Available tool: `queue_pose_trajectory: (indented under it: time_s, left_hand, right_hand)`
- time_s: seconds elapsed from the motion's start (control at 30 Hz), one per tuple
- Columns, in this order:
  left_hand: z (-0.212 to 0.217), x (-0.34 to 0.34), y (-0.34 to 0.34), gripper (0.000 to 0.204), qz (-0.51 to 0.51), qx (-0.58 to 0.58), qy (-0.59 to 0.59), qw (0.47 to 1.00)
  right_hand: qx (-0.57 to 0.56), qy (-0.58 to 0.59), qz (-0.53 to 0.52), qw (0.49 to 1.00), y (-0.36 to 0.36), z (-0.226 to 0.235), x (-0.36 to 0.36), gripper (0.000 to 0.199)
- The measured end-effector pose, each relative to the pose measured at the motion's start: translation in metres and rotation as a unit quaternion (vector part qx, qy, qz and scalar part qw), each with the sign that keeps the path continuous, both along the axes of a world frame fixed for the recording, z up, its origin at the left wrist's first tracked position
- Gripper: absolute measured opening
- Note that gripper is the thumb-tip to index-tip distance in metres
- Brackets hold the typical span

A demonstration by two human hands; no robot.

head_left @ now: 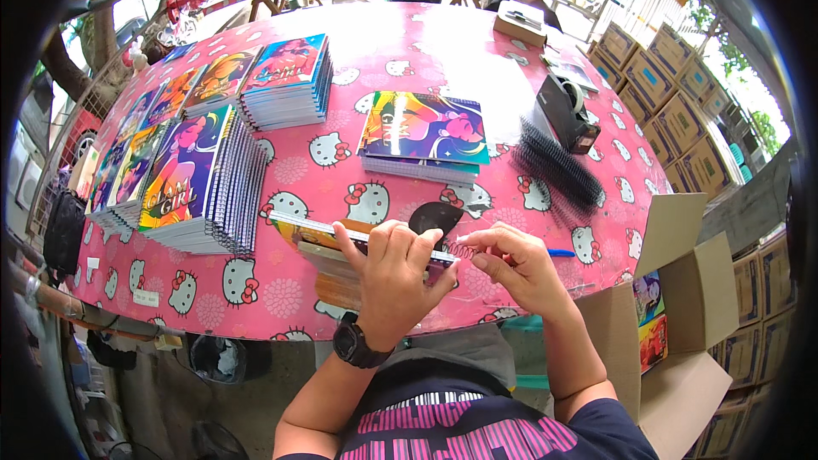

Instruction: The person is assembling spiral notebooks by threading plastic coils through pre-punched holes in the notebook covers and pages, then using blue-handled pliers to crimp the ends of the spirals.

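My left hand [394, 260] grips a notebook [298, 226] with a colourful cover, held on its edge near the table's front. Its fingers lie over the top and the thumb presses near the right end. At that end, my right hand [518, 262] pinches a thin spiral wire coil [463, 250] that meets the notebook's corner. Beneath the notebook is a wooden block [336, 288], partly hidden. Just behind my left fingers stands a dark rounded piece [436, 218]. Farther back, a short stack of notebooks [426, 132] lies on the pink patterned tablecloth [332, 183].
Several tall notebook stacks [200, 179] fill the left side. At right lie a heap of black spiral coils [558, 170], a tape dispenser [567, 115] and a blue pen [561, 253]. An open carton [682, 307] holding notebooks stands by my right arm. Two people are beyond the table.
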State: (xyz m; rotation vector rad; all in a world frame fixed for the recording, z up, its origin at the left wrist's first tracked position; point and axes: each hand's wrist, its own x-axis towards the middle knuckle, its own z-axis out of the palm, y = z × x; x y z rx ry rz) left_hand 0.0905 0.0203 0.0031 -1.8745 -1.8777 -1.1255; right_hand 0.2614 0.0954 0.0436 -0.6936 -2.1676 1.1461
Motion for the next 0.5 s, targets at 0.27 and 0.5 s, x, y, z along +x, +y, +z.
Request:
queue_pose_trajectory:
  time_s: [0.27, 0.5]
  left_hand:
    - [0.013, -0.017, -0.01, 0.023, -0.111, -0.016, -0.089, 0.99]
    - [0.013, -0.015, -0.009, 0.014, -0.107, 0.008, -0.108, 0.988]
  right_hand:
    - [0.051, 0.023, 0.001, 0.998, 0.008, -0.005, 0.005, 0.017]
    - [0.118, 0.019, -0.01, 0.993, 0.01, -0.002, 0.002, 0.015]
